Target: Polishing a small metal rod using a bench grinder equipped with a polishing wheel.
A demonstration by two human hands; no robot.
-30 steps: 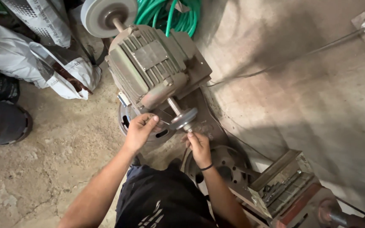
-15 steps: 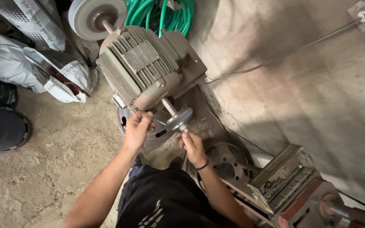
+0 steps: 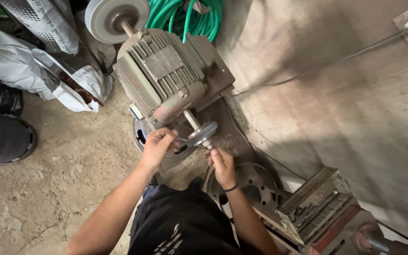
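We are looking down at a big grey motor [image 3: 166, 78]. A small metal disc [image 3: 203, 133] is sitting on its near shaft. Our left hand [image 3: 157, 148] is closing its grip on something thin by the disc; we cannot tell what. Our right hand [image 3: 223, 166] is pinching the shaft end below the disc, hiding it. The far wheel [image 3: 114, 19] is partly cut off.

Left hand [image 3: 157, 147] and right hand [image 3: 222, 165] grip grinder wheel [image 3: 203, 133].
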